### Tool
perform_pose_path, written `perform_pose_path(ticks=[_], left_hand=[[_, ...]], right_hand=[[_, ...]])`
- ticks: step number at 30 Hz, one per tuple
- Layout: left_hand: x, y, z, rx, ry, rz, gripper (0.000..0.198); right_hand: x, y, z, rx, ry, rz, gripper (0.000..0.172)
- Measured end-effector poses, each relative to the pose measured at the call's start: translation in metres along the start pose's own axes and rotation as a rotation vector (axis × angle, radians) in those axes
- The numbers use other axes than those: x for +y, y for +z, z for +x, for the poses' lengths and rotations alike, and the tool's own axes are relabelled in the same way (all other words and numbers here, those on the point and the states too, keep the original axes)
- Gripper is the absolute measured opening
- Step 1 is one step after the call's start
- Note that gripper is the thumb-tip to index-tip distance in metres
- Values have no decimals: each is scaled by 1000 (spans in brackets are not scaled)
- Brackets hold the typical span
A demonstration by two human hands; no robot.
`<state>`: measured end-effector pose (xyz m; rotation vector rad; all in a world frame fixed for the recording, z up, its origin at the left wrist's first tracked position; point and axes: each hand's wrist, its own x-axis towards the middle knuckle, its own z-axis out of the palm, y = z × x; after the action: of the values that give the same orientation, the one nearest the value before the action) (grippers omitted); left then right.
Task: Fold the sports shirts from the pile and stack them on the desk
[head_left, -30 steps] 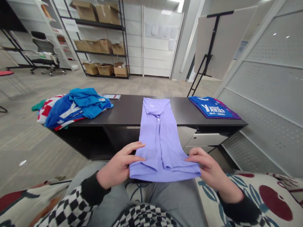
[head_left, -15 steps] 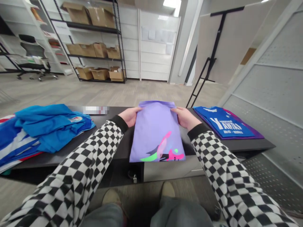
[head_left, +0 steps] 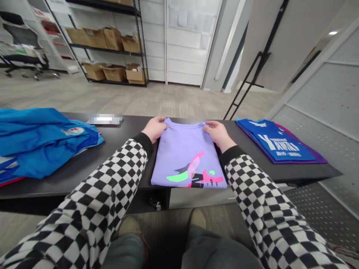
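Observation:
A folded purple shirt (head_left: 185, 149) with a pink, green and black print lies on the dark table (head_left: 126, 138), its neckline at the far side. My left hand (head_left: 155, 129) pinches its far left corner. The far right corner is pinched between the thumb and fingers of my right hand (head_left: 220, 134). To the right are folded shirts, a blue one (head_left: 276, 144) with white lettering on top. A loose heap of blue clothing (head_left: 53, 138) lies at the left.
A small blurred item (head_left: 105, 119) sits near the table's back edge. Beyond the table stand a shelf with cardboard boxes (head_left: 113, 73), an office chair (head_left: 21, 41) and a black stand (head_left: 252, 74). A grey perforated panel (head_left: 322, 93) rises at the right.
The purple shirt has come down flatter onto the table, with both my hands still at its far corners. The view has tilted downward.

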<state>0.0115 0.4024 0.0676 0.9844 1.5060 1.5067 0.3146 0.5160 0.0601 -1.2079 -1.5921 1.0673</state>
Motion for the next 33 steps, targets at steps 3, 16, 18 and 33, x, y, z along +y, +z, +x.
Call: perform_pose_path(ticks=[3,16,18,33], left_hand=[[-1,-2,4,9,71,23,56],[-4,-14,1,232,290,1037,35],[-2,-11,-1,253,240,1053,32],[-1,-17,30,312,204,886,28]], right_hand=[[1,-1,11,-11,-67,4,29],[4,-7,17,156,-21,-899,47],[2,-9,16,147,11,-892,47],[2,-5,31,156,-205,-712,24]])
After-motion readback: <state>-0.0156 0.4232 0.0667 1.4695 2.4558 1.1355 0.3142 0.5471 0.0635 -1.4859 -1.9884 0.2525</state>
